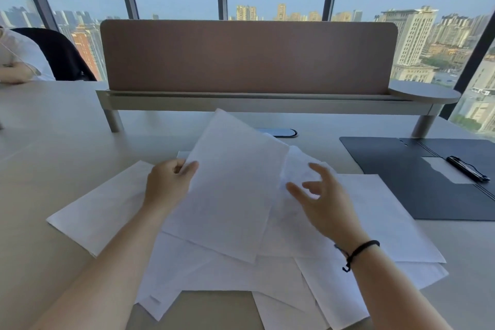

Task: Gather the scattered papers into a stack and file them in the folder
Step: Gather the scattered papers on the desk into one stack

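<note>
- Scattered papers [267, 270]: thin white sheets, flat and rectangular, overlapping at skewed angles in a loose heap on the surface [40, 158], near its front edge.
- One sheet [235, 190] lifted above the heap, tilted, far corner raised toward the divider.
- Left hand [167, 185] at that sheet's left edge, fingers [187, 169] pinching it, thumb on top.
- Right hand [325, 203] just right of the raised sheet, fingers [318, 171] spread and slightly curled, blurred; touching the paper beneath or hovering, hard to tell.
- Black cord bracelet [357, 250] around the right wrist.
- Folder [396, 169]: dark, matte, lying open and flat to the right of the heap, its near-left part under one sheet's corner; inside, a black clip [467, 169] and what looks like a pale pocket or sheet [444, 170] under it.
- Behind: brown felt-like divider panel [249, 56] with rounded corners on a pale metal rail with cylindrical legs; oval cable port [278, 132] in the surface.
</note>
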### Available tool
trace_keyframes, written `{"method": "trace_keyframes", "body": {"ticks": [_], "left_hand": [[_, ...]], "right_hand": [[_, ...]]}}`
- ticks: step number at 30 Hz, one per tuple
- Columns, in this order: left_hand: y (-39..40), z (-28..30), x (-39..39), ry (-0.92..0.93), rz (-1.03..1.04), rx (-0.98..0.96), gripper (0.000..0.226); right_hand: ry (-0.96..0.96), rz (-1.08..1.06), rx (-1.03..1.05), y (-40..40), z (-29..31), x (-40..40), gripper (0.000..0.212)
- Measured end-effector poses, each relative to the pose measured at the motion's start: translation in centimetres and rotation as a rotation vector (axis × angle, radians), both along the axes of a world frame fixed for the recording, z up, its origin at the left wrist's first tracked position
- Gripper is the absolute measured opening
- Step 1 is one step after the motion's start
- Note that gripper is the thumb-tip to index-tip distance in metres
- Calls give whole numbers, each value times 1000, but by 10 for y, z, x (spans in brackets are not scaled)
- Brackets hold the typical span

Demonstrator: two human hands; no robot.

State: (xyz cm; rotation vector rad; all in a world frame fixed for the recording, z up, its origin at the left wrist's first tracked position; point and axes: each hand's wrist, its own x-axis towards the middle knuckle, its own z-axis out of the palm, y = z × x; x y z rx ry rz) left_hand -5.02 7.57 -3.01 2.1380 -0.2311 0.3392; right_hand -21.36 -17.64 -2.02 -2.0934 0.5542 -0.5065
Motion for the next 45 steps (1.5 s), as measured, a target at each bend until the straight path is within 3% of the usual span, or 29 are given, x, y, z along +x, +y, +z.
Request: {"method": "trace_keyframes", "body": {"ticks": [4, 5, 6, 8, 12, 18, 25, 27, 31, 37, 42, 45], "left_hand": [[-6, 3, -7, 63, -290, 171, 27], [-7, 2, -10, 99, -324, 247, 27], [-7, -1, -11, 128, -332, 326, 44], [-4, -9, -9, 164, -322, 440, 82], [3, -15, -1, 185, -213, 573, 101], [-4, 4, -12, 162, -171, 518, 78], [0, 4, -18, 69, -138, 514, 67], [-1, -3, -17, 33, -119, 549, 73], [-5, -12, -18, 184, -191, 727, 95], [-12, 10, -28, 133, -148, 696, 86], [-14, 11, -32, 73, -46, 544, 68], [-17, 7, -33, 98, -20, 573, 79]], "right_hand": [[355, 198, -460, 26, -19, 1, 90], [403, 235, -512, 29, -22, 2, 92], [429, 250, -537, 29, -24, 4, 94], [442, 243, -539, 26, -24, 7, 98], [462, 260, -547, 21, -22, 8, 103], [429, 273, -506, 17, -16, 1, 105], [198, 128, -223, 11, -8, -5, 80], [147, 67, -169, 12, -11, -3, 80], [145, 61, -33, 14, -7, 0, 79], [457, -9, -337, 18, -22, 3, 96], [448, 40, -414, 15, -22, 5, 100], [392, 80, -421, 12, -21, 5, 104]]}}
